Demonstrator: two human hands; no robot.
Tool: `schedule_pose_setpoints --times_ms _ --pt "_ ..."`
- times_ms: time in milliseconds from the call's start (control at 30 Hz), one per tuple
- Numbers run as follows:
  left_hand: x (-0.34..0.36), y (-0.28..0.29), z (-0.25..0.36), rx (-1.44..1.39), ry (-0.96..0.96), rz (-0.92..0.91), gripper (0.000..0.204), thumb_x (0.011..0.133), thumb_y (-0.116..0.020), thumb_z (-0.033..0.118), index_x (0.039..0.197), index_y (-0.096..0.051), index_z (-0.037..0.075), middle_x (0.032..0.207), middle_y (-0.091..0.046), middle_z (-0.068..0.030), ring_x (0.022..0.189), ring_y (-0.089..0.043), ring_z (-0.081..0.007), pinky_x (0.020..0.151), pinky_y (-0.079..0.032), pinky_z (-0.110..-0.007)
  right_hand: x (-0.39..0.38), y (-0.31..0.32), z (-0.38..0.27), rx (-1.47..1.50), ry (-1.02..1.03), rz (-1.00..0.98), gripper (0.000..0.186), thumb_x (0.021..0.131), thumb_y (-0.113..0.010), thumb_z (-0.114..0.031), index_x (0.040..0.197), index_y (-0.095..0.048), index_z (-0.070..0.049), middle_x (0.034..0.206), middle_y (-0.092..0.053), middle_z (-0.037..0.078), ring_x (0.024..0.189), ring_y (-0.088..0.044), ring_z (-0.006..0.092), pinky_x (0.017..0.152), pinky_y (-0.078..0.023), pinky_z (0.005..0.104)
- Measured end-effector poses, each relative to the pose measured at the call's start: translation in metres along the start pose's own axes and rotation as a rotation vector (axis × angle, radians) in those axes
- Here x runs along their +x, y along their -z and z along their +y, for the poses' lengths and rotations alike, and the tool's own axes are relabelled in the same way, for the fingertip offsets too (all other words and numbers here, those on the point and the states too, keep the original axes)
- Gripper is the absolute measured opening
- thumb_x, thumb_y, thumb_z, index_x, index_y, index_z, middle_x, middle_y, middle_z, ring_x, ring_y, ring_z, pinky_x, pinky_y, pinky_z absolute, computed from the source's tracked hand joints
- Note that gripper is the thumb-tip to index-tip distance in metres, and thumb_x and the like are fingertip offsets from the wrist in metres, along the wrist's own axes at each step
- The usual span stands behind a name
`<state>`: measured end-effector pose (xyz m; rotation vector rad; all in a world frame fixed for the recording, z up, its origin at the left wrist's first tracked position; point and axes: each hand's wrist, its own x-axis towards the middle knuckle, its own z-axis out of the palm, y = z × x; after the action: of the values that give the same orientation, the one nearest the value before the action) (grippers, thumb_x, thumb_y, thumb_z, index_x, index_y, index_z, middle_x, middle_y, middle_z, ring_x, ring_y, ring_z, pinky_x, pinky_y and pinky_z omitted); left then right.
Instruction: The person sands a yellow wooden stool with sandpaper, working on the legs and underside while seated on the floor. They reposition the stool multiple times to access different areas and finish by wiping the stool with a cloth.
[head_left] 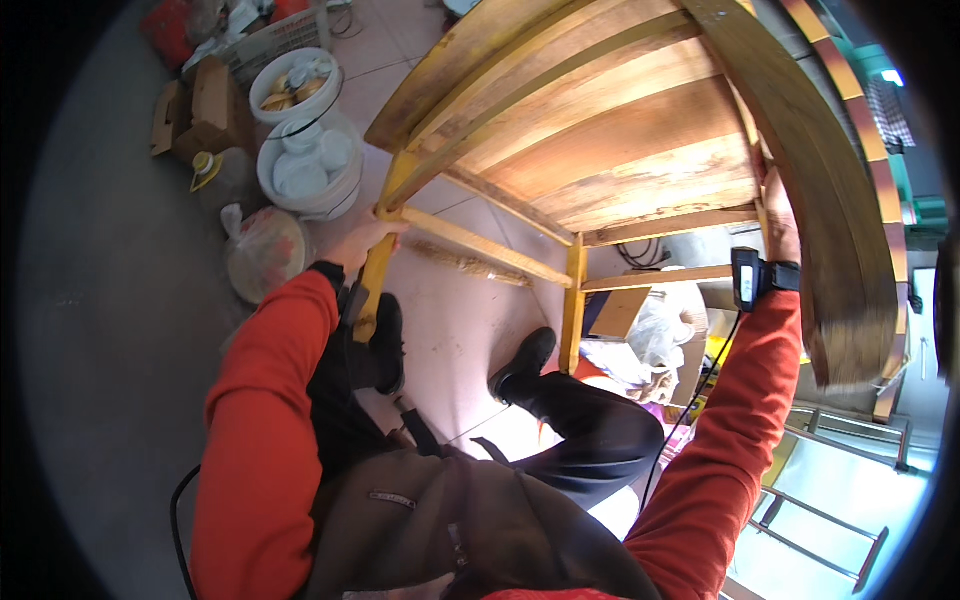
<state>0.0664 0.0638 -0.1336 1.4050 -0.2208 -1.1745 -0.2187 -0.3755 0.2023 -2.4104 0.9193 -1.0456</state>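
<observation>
Both hands carry a wooden chair [620, 150] off the floor: the left hand [362, 240] grips a near-left leg, the right hand [780, 215] clasps the right frame, balancing it.

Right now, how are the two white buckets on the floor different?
The far bucket holds brownish, yellowish things; the near bucket holds white dishes, maybe bowls. The far bucket sits beside a white basket; the near bucket sits closer to the left hand, which grips a leg of the wooden chair. The near bucket has a dark wire handle lying across its top; on the far one I cannot tell. Both are round, white and open-topped, side by side.
</observation>
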Motion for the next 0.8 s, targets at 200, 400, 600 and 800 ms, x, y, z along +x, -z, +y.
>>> schedule_pose_setpoints --times_ms 200,400,600,800 --pt "0.004 0.004 0.027 0.005 -0.096 0.183 0.039 0.080 -0.079 0.004 0.112 -0.057 0.003 0.071 -0.059 -0.0051 0.051 -0.057 -0.0166 0.046 -0.046 -0.033 0.007 0.022 -0.022 0.285 -0.058 -0.028 0.049 0.104 -0.029 -0.040 0.075 -0.055 -0.009 0.061 -0.051 0.001 0.051 -0.040 0.0076 0.047 -0.029 0.0245" --pt "-0.032 0.028 0.087 0.133 -0.287 0.342 0.045 0.079 -0.081 0.006 0.117 -0.057 0.003 0.080 -0.063 -0.0053 0.055 -0.058 -0.0153 0.048 -0.046 -0.030 -0.003 0.029 -0.010 0.472 -0.040 -0.036 0.051 0.105 -0.029 -0.041 0.078 -0.058 -0.008 0.062 -0.055 0.003 0.053 -0.047 0.0122 0.051 -0.037 0.0275" --pt "-0.064 0.045 0.113 0.174 -0.310 0.381 0.051 0.079 -0.083 0.010 0.122 -0.057 0.002 0.087 -0.065 -0.0036 0.065 -0.060 -0.0130 0.056 -0.046 -0.027 -0.029 -0.015 0.039 0.636 -0.237 0.034 0.041 0.098 -0.033 -0.032 0.074 -0.055 -0.006 0.060 -0.051 0.005 0.051 -0.044 0.0151 0.052 -0.035 0.0292" --pt "-0.063 0.041 0.131 0.237 -0.338 0.449 0.051 0.082 -0.080 0.010 0.127 -0.057 0.003 0.093 -0.065 -0.0033 0.078 -0.061 -0.0113 0.068 -0.048 -0.027 -0.059 -0.027 0.058 0.717 -0.267 0.135 0.038 0.094 -0.037 -0.029 0.068 -0.050 -0.005 0.057 -0.046 0.005 0.050 -0.039 0.0149 0.054 -0.035 0.0295"
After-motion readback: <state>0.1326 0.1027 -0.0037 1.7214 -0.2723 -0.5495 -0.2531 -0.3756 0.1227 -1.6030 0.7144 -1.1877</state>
